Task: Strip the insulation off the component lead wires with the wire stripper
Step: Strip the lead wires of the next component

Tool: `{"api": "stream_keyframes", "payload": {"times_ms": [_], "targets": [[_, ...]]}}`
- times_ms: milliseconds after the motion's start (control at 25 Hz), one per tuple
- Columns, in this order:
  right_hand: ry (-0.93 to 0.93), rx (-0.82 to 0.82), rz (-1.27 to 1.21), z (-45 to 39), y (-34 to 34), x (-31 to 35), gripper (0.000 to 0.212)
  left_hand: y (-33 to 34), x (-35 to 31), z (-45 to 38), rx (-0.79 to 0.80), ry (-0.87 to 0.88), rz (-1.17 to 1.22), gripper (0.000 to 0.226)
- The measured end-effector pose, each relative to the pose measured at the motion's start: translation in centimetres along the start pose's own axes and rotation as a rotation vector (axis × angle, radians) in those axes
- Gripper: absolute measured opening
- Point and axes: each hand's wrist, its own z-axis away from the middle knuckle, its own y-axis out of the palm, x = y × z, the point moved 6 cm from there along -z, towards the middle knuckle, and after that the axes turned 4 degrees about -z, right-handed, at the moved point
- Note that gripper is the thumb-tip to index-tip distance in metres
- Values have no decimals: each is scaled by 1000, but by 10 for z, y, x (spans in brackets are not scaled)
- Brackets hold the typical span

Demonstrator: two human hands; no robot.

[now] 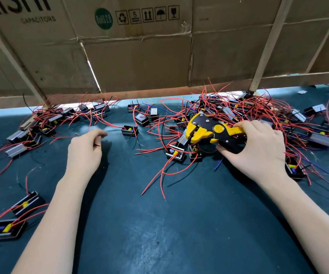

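1. The right hand [258, 149], at the right of centre, has its grip closed round the handles of the yellow and black wire stripper [209, 130]; fingers curl over the upper handle and the thumb presses under the lower one.
2. The wire stripper points left, its head just above a heap of components [238, 115] with red lead wires [179, 119] in the right half of the frame. Whether a wire sits in its head cannot be told.
3. The left hand [85, 149], at the left of centre, hovers over the dark green desk [159, 224] with fingers loosely curled. A thin dark wire end shows at its fingertips, but whether the grip pinches it cannot be told.
4. A single black component [130, 130] lies just right of the left hand, apart from it.
5. More components [60, 117] lie in a row at the upper left, and two [7, 230] at the lower left edge.
6. The cardboard wall [139, 46] across the top reads "CAPACITORS" at the upper left, under larger cut-off letters. A green round label reads "RoHS 2.0". Beside it are handling symbols, one with the number 5.
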Motion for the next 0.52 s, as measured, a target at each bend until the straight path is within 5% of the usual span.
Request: {"api": "stream_keyframes", "payload": {"times_ms": [160, 320, 520], "targets": [[-4, 6, 3, -1, 0, 0, 53, 5, -38, 13, 261, 45, 434, 22], [-6, 13, 12, -1, 1, -1, 53, 19, -57, 29, 608, 270, 221, 64], [-8, 13, 15, -2, 1, 0, 52, -8, -45, 12, 238, 195, 273, 77]]}}
